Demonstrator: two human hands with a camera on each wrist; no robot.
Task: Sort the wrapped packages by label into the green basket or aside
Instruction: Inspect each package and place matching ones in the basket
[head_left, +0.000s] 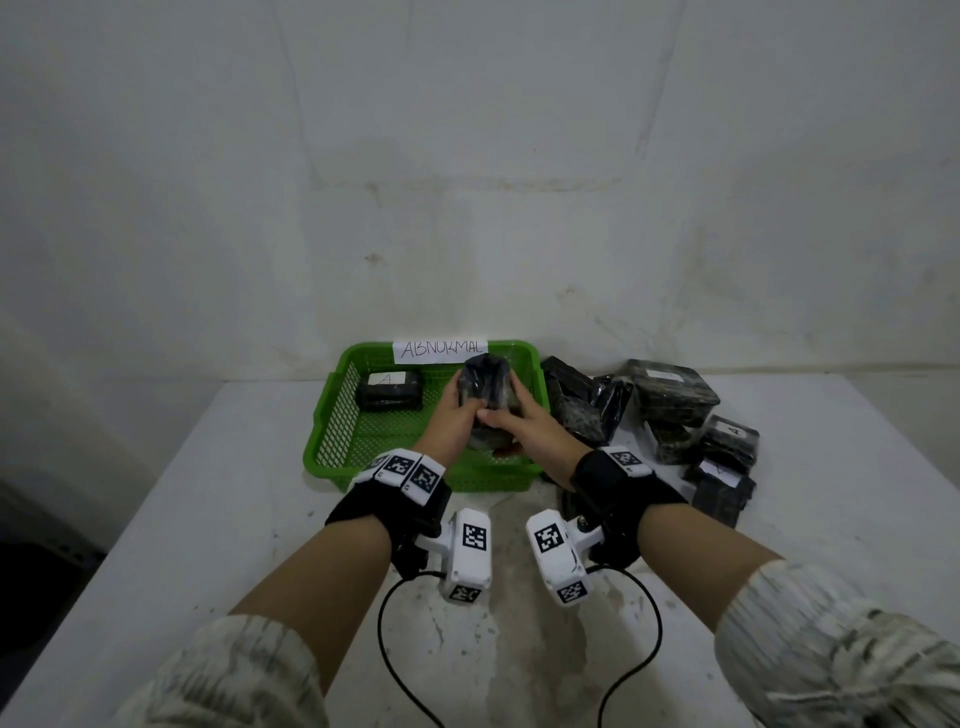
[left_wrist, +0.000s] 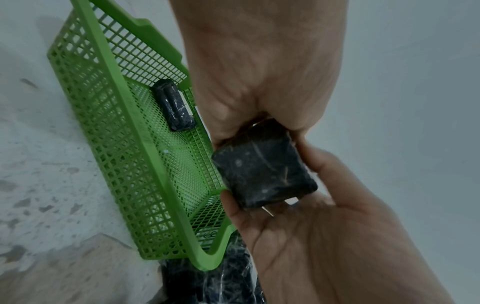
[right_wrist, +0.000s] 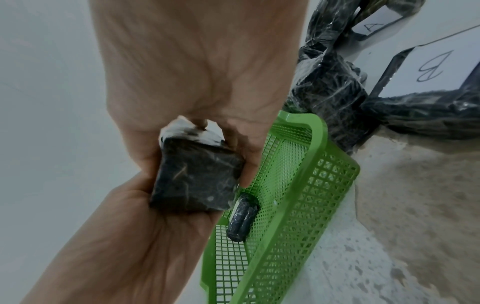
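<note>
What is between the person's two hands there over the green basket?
A black wrapped package, gripped by the left hand and right hand; the head view shows it.

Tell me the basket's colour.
The basket is bright green mesh plastic; the head view shows it best.

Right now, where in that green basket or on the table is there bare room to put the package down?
Inside the green basket, the mesh floor is free between the package labelled A at the far left and the near wall. The table left of the basket is bare too. Right of the basket it is crowded with a pile of wrapped packages. Both hands, left hand and right hand, hold the package.
</note>
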